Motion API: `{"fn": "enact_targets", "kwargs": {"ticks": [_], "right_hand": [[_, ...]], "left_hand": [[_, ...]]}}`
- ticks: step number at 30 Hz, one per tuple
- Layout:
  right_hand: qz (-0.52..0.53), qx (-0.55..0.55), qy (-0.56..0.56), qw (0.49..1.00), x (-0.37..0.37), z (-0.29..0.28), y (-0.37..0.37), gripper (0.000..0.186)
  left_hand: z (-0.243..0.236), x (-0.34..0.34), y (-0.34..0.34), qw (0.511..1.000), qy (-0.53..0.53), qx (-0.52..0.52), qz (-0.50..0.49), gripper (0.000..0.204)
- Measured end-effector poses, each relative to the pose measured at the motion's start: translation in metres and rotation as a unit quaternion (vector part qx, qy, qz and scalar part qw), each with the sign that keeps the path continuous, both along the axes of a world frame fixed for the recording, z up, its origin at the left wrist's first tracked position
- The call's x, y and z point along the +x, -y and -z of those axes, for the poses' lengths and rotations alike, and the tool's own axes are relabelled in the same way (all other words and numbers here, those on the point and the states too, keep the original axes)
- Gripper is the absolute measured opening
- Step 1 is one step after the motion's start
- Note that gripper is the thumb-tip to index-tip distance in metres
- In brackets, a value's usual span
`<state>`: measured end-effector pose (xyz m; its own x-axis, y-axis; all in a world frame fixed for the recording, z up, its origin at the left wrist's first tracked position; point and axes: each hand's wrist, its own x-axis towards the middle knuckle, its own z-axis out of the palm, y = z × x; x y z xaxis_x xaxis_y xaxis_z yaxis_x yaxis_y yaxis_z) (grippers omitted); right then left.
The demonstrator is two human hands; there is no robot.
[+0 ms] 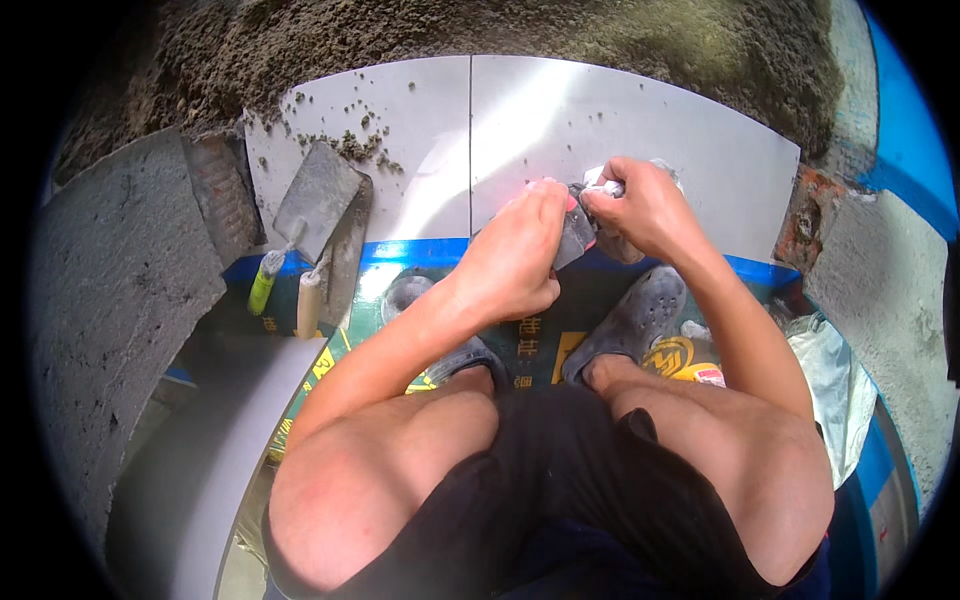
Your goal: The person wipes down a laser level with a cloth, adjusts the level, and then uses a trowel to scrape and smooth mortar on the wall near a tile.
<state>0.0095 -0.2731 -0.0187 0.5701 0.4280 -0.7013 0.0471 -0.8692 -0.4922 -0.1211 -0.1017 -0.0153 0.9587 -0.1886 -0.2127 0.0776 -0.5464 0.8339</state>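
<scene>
My left hand (522, 242) is closed around a dark grey, flat block-like piece (575, 236) with a pink edge; its exact kind does not show. My right hand (640, 205) is closed just to its right, thumb and fingers pinching a crumpled white scrap (602, 184) that looks like paper or cloth. Both hands meet over the front part of a pale grey tile (690, 130). A greyish lump (622, 248) shows below the right fingers, partly hidden by them. Left of the seam lies a second pale tile (425, 105) with mortar crumbs scattered on it.
Two trowels, one with a yellow-green handle (262, 284) and one with a wooden handle (308, 304), overlap at the left tile's front edge. Rough mortar (450, 28) lies behind the tiles. Concrete slabs (120, 290) flank the left side; a whitish bag (832, 385) sits at right.
</scene>
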Motion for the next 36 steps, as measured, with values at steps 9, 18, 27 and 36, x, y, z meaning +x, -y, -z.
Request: {"fn": "enact_targets", "kwargs": {"ticks": [9,18,27,36], "right_hand": [[-0.077,-0.096,-0.082,0.989,0.019,-0.006,-0.017,0.041],[-0.056,-0.011,-0.008,0.998,-0.002,-0.012,0.004,0.034],[0.034,0.133,0.037,0.990,-0.025,-0.009,0.016,0.026],[0.199,0.114,-0.137,0.964,-0.016,0.012,0.018,0.022]], "left_hand": [[-0.009,0.006,0.002,0.997,-0.075,0.006,0.002,0.060],[-0.008,0.005,-0.001,0.998,-0.061,-0.005,0.004,0.062],[-0.008,0.004,-0.003,0.997,-0.077,-0.016,0.007,0.064],[-0.004,0.004,-0.001,0.997,-0.072,-0.006,0.005,0.063]]}}
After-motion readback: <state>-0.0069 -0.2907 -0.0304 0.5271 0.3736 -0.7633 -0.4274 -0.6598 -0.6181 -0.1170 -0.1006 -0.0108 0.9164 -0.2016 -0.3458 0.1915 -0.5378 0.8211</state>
